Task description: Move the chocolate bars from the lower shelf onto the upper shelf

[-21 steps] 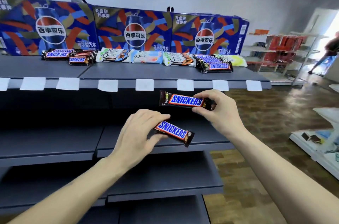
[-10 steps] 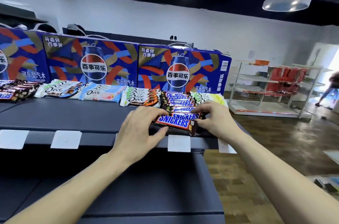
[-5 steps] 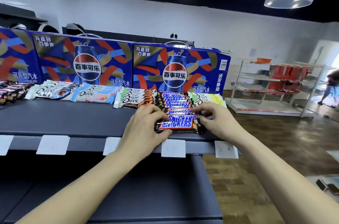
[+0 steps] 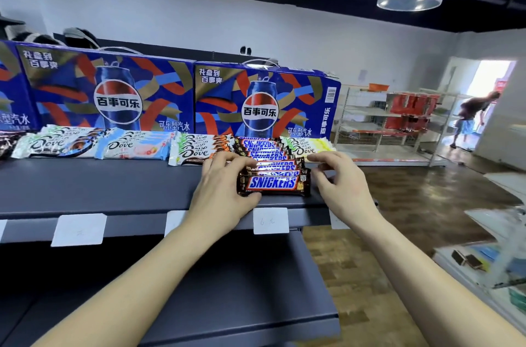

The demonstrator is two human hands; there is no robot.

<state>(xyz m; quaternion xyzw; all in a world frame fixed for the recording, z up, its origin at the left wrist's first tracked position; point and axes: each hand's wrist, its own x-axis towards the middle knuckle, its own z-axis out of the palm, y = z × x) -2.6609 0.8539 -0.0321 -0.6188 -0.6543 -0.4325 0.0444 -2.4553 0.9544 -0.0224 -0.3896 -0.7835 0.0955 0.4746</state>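
A row of Snickers bars (image 4: pixel 263 151) lies on the dark upper shelf (image 4: pixel 99 184), running from the back toward the front edge. The front Snickers bar (image 4: pixel 273 183) lies flat near the edge. My left hand (image 4: pixel 225 190) pinches that bar's left end, thumb at its front and fingers over the bars behind. My right hand (image 4: pixel 340 184) hovers just off the bar's right end with fingers apart and nothing in it. The lower shelf (image 4: pixel 227 289) beneath my arms shows no bars.
Dove bars (image 4: pixel 125 147) line the upper shelf to the left, more Dove bars (image 4: pixel 306 147) lie right of the Snickers. Pepsi boxes (image 4: pixel 113 96) stand behind. White price tags (image 4: pixel 270 220) hang on the shelf edge. A person (image 4: pixel 469 119) stands far right by white racks (image 4: pixel 392 124).
Both bars went up from below the shelf onto the upper shelf at the front of the Snickers row. My right hand has since let go and opened; the left stays on the front bar.
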